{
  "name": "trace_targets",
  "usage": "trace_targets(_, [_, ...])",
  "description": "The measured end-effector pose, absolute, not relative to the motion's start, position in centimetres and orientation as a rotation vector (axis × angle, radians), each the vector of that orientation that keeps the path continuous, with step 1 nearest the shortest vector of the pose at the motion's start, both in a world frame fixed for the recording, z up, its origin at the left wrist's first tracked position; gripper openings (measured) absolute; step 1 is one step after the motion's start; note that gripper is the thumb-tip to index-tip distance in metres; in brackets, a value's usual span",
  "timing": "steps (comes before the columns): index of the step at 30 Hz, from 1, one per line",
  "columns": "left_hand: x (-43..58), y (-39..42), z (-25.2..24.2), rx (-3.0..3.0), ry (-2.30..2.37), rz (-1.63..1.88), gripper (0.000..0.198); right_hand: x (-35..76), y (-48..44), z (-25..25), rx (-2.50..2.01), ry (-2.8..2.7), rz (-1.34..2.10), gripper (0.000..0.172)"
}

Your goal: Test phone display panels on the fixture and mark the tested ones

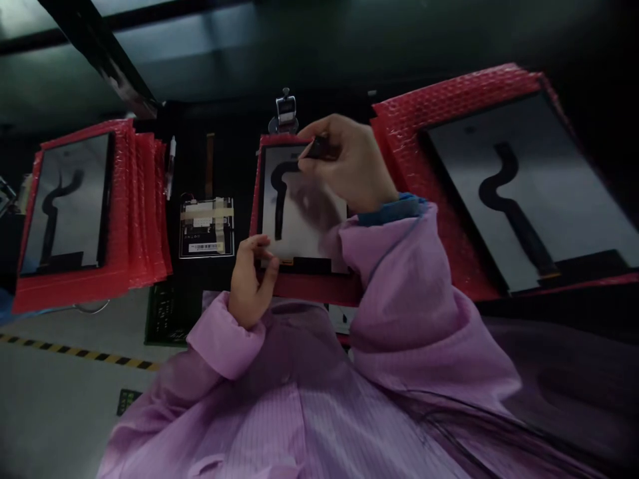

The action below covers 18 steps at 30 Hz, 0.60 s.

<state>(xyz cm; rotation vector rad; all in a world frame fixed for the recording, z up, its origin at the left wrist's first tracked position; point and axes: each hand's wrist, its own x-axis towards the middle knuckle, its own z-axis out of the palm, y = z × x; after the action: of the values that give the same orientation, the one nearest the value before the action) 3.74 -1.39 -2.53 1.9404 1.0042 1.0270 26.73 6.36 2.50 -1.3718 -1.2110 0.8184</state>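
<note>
In the middle, a display panel (314, 229) with a grey back lies on a red bubble-wrap sheet (309, 287). A black flex cable (280, 199) curves over its left half. My left hand (253, 276) grips the panel's lower left edge, its fingers curled and the thumb at the corner. Above the panel's upper part, my right hand (349, 159) is closed in a pinch on a small black pointed tool (319, 146). The tool's tip points left, near the bend of the cable. Its exact kind is hard to make out.
Display panels on red bubble wrap stand at left (74, 199) and right (529, 193). Between left stack and middle lie a taped circuit unit (206, 227) and a white pen (171, 167). A metal tally counter (286, 110) sits behind the middle panel.
</note>
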Motion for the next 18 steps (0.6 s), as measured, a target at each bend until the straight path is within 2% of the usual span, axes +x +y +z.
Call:
trace_targets(3, [3.8, -1.2, -2.7, 1.711, 1.012, 1.026, 0.040, 26.5, 5.8, 3.6, -1.154, -1.101, 0.938, 0.031])
trace_targets(6, [4.0, -1.2, -2.7, 1.618, 1.028, 1.074, 0.040, 26.1, 5.2, 4.3, -1.019, -1.043, 1.056, 0.032])
trace_targets(9, [4.1, -1.3, -2.5, 1.595, 1.078, 1.113, 0.040, 25.7, 4.9, 4.8, -0.997, -1.034, 1.122, 0.030])
trace_targets(13, [4.0, -1.4, -2.3, 1.688, 1.161, 1.051, 0.025, 25.4, 4.4, 5.6, -0.997, -1.022, 1.148, 0.030])
trace_targets(18, [4.2, -1.4, -1.9, 1.636, 1.221, 1.102, 0.033, 25.0, 4.2, 6.0, -1.012, -1.042, 1.279, 0.031])
